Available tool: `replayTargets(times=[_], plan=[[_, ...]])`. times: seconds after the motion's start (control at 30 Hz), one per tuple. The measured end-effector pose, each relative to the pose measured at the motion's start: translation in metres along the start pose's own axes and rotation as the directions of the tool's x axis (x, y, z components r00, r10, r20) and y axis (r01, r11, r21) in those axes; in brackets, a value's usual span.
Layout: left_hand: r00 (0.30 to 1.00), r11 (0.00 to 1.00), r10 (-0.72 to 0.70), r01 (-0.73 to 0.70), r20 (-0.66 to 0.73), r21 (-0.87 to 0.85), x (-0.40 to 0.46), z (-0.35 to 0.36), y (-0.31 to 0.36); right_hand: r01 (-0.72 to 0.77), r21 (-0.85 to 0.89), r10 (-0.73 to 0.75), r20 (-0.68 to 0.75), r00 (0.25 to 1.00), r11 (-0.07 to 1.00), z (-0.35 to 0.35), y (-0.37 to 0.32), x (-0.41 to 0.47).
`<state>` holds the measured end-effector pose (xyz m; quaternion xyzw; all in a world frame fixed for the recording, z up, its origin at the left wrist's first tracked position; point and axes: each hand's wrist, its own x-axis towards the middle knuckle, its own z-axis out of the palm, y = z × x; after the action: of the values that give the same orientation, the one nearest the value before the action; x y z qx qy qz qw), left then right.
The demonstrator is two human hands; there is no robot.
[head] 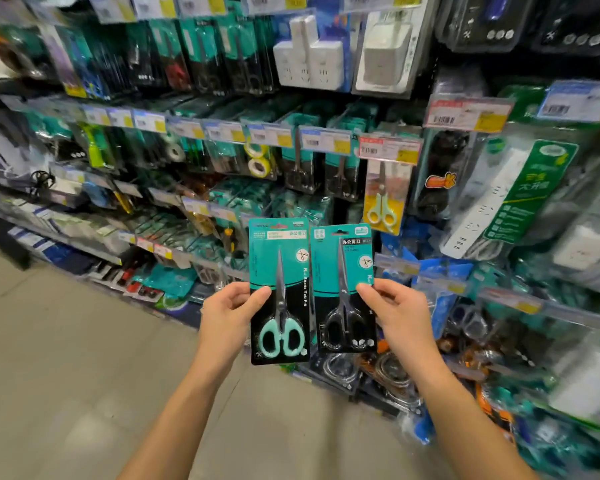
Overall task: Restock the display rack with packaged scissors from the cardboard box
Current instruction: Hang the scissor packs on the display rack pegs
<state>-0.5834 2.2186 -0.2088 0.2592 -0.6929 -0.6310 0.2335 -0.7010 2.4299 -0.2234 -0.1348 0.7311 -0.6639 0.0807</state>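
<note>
My left hand pinches the left edge of a teal-and-black scissors pack with mint-green handles, thumb on its front. My right hand pinches the right edge of a second teal pack holding black-handled scissors. Both packs stand upright, side by side, in front of the display rack. On the rack hang more teal scissors packs and a yellow pack of small scissors. The cardboard box is out of view.
Pegs with price tags run along the rack. Power strips and white plug adapters hang at the right and top. Tape rolls hang left of the scissors. Grey floor lies at the lower left.
</note>
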Motion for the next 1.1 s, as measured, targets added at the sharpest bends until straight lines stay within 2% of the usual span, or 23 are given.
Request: replayTargets(times=[0.13,0.3,0.47,0.6,0.8,0.93,1.1], plan=[[0.998,0.999,-0.005,0.008,0.057,-0.050,0.051,0.004,-0.005,0.003,-0.016,-0.003,-0.052,0.999,1.000,0.015,0.005,0.032],[0.987,1.000,0.005,-0.003,0.159,-0.012,0.127,-0.002,-0.015,-0.027,0.049,0.033,-0.113,0.993,0.998,0.047,0.005,0.079],[0.955,1.000,-0.001,0.009,0.296,-0.028,0.205,-0.015,-0.022,-0.037,0.014,0.040,-0.274,0.961,0.999,0.084,0.004,0.124],[0.934,0.997,0.030,-0.053,0.355,0.057,0.258,-0.016,-0.026,-0.001,-0.006,-0.001,-0.389,0.921,1.000,0.103,0.004,0.146],[0.863,0.994,0.066,-0.101,0.501,0.043,0.304,-0.022,-0.029,0.014,-0.020,-0.022,-0.509,0.860,1.000,0.120,-0.003,0.163],[0.855,0.997,0.045,-0.072,0.516,0.032,0.320,-0.018,-0.026,0.060,0.040,-0.029,-0.542,0.840,0.997,0.124,-0.007,0.165],[0.833,0.995,0.076,-0.095,0.548,0.008,0.330,-0.010,-0.026,0.066,0.000,-0.056,-0.532,0.845,0.998,0.123,-0.002,0.162]])
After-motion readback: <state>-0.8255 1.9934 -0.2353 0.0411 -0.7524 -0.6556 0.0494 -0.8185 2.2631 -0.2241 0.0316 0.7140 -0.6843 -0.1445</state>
